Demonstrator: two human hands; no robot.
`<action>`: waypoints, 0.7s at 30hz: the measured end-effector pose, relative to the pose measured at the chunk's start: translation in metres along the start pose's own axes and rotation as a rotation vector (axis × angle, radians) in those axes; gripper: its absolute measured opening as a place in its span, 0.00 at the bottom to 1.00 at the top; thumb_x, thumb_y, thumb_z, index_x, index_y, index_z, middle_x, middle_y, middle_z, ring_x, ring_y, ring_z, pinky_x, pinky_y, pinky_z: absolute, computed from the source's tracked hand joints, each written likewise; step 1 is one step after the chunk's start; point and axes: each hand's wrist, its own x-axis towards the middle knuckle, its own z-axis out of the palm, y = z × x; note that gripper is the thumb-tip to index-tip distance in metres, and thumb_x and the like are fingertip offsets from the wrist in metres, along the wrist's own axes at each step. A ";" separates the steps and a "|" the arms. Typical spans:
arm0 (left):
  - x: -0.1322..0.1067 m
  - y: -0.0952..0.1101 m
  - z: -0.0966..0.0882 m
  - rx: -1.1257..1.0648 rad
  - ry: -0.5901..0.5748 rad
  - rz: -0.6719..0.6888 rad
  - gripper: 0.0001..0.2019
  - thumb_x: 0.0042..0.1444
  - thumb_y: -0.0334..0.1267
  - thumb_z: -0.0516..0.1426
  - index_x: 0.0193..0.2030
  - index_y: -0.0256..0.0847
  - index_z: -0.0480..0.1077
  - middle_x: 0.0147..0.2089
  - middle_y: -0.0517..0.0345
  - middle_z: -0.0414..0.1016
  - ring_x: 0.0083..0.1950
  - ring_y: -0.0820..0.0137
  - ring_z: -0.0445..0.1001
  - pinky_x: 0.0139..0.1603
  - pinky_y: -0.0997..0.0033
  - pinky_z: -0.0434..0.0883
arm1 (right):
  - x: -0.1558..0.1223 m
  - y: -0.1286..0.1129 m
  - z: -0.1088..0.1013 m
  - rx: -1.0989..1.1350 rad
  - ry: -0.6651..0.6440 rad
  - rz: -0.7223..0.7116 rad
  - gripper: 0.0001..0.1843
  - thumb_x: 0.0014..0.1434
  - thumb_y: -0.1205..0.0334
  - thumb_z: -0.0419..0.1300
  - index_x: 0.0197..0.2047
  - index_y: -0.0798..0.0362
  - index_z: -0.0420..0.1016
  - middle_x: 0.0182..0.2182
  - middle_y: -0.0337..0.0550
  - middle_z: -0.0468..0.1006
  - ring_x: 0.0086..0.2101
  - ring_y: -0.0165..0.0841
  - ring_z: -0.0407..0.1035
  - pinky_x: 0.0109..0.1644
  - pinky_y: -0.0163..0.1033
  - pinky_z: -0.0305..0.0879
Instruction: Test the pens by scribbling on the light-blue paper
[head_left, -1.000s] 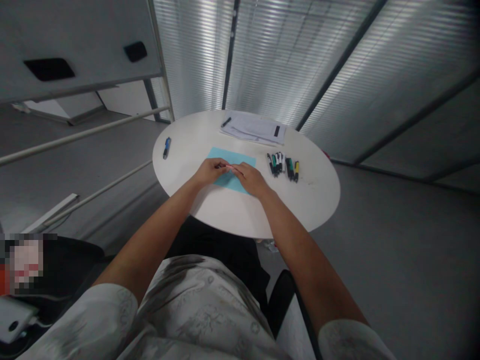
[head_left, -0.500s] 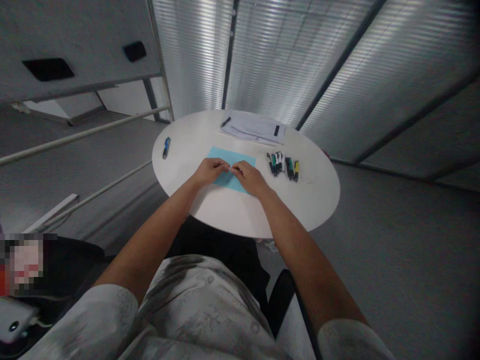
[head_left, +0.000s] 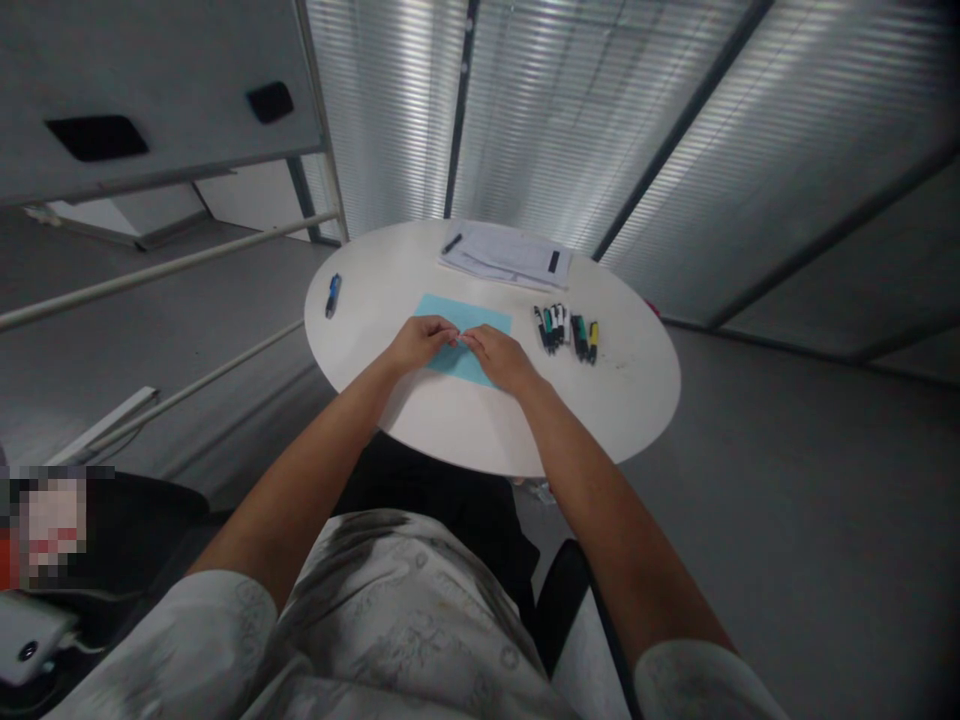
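My left hand (head_left: 421, 341) and my right hand (head_left: 501, 356) meet fingertip to fingertip over a light blue sheet (head_left: 457, 311) on the table. Both are closed in a pinch, thumbs against fingers. Something small and pale seems to sit between the fingertips, too small to name. The sheet lies flat beneath, its middle partly covered by the hands.
The round white table (head_left: 630, 400) carries several markers (head_left: 559, 325) right of the blue sheet. Papers (head_left: 510, 258) lie at the far edge, a blue pen (head_left: 333, 296) at the left. A whiteboard frame (head_left: 172, 265) stands left, glass partitions with blinds (head_left: 540, 130) behind.
The fingers of my right hand have shifted slightly and now lie closer together. My left hand and the blue sheet keep their places.
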 end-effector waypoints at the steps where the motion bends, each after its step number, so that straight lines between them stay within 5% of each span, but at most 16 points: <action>1: 0.000 0.000 0.000 -0.004 -0.003 0.001 0.13 0.55 0.43 0.57 0.35 0.35 0.76 0.31 0.53 0.78 0.30 0.73 0.71 0.34 0.72 0.68 | 0.000 0.000 0.000 -0.002 0.004 -0.001 0.20 0.71 0.51 0.44 0.44 0.51 0.75 0.40 0.46 0.77 0.43 0.36 0.69 0.47 0.40 0.62; 21: 0.000 0.002 0.002 0.187 0.033 -0.052 0.21 0.61 0.50 0.51 0.29 0.36 0.75 0.25 0.57 0.73 0.25 0.74 0.65 0.28 0.72 0.61 | -0.002 -0.006 -0.002 -0.099 0.151 -0.137 0.11 0.68 0.55 0.52 0.43 0.51 0.71 0.39 0.48 0.74 0.41 0.38 0.67 0.44 0.41 0.62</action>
